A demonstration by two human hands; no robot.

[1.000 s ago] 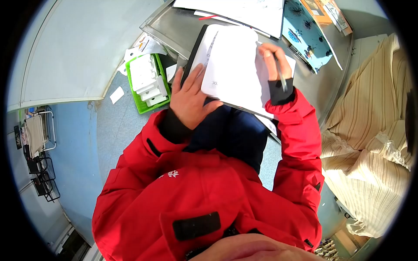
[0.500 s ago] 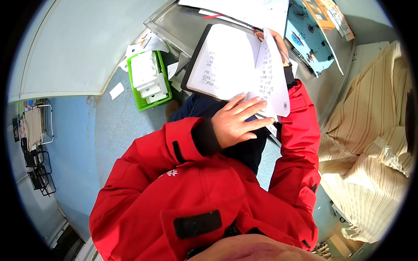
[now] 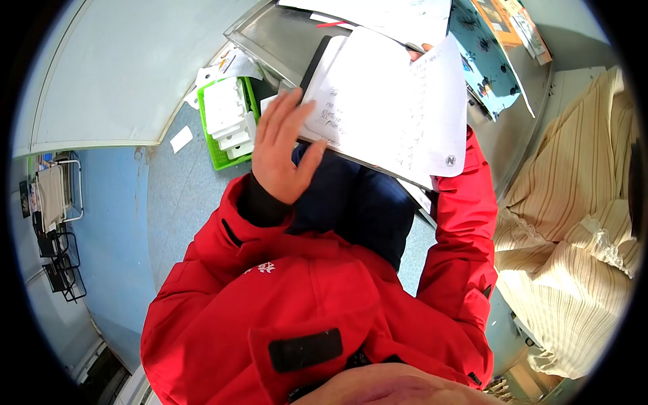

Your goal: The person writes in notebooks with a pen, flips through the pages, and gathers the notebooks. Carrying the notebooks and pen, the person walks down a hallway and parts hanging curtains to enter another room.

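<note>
1. Metal table (image 3: 266,42) ahead, and I see the open notebook (image 3: 374,94) reaching from it out over the lap (image 3: 351,192).
2. Here's the handwritten right page (image 3: 442,118), covering most of the right hand (image 3: 420,52); I'd guide it smoothly by its edge, avoiding creases.
3. Left hand (image 3: 282,147) spread at the notebook's left edge; I'd steady the book flat.
4. Right fingertips peek out; their grip I can't tell.

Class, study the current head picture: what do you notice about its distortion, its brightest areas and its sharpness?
Head view: corners black, and the pale wall appears bowed, as through a very wide lens; head view: the open notebook is brightly lit, its handwriting too faint to read reliably; head view: the left hand looks slightly soft.
</note>
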